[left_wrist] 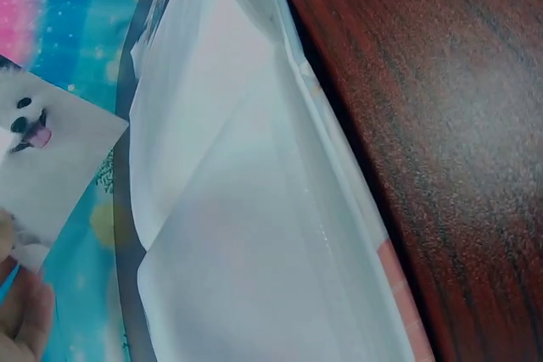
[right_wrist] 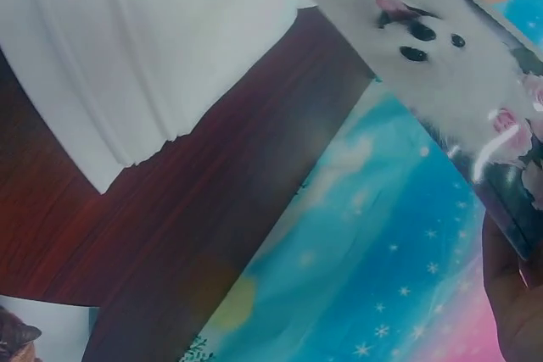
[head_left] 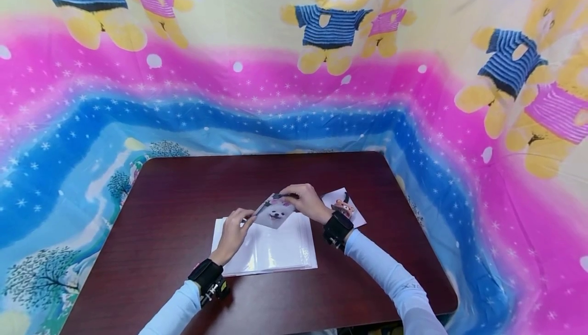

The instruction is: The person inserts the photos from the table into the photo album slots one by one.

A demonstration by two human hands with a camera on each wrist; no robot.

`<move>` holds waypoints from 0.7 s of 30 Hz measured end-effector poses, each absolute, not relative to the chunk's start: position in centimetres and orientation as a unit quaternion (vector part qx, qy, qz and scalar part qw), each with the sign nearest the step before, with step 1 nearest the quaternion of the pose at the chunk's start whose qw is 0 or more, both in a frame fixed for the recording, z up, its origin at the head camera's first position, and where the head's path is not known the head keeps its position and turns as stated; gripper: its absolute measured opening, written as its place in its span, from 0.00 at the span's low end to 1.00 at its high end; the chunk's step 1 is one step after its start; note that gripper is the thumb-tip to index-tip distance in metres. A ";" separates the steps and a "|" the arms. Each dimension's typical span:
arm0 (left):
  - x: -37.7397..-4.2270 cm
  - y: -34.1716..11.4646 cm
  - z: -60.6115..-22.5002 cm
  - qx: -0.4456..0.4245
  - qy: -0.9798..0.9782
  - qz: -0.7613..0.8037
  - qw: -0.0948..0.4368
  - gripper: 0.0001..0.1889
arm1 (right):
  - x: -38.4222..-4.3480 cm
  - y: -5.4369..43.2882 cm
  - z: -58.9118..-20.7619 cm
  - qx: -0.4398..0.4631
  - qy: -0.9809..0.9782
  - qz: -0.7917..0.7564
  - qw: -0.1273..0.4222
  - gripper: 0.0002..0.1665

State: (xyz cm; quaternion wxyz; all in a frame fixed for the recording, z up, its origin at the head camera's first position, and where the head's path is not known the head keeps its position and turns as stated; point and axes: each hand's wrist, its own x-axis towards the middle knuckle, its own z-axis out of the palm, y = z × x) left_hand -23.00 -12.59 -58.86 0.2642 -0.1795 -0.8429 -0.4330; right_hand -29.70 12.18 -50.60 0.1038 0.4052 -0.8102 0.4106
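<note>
Both hands hold a glossy photo card [head_left: 274, 213] of a white dog with its tongue out and pink flowers by its head. My left hand [head_left: 235, 230] pinches its left edge, and my right hand [head_left: 307, 202] grips the upper right corner. The card hangs tilted above an open album [head_left: 280, 248] with white, shiny sleeve pages. In the left wrist view the album's pages [left_wrist: 229, 209] look loose and slightly lifted, with a coloured cover edge beneath. The right wrist view shows the dog card [right_wrist: 441, 65] close up, with fingers at two of its edges.
A second card with a brown bear picture [head_left: 344, 206] lies on the dark wooden table [head_left: 174, 192], right of the album and partly behind my right wrist. A printed curtain [head_left: 257, 120] with bears and snowflakes hangs around the table's far and side edges.
</note>
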 end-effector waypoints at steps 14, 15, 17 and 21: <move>-22.7 -12.6 -58.5 -0.179 -0.837 -0.466 0.225 0.05 | -29.1 11.6 -50.8 0.330 -0.795 0.510 0.001 0.10; -22.8 -12.6 -58.5 -0.175 -0.834 -0.471 0.227 0.05 | -29.0 11.6 -50.9 0.328 -0.792 0.515 0.001 0.10; -22.9 -12.6 -58.3 -0.170 -0.830 -0.479 0.230 0.05 | -29.0 11.6 -51.2 0.321 -0.788 0.526 -0.001 0.10; -23.0 -12.5 -58.0 -0.167 -0.824 -0.484 0.241 0.06 | -29.0 11.6 -51.9 0.293 -0.772 0.563 -0.015 0.11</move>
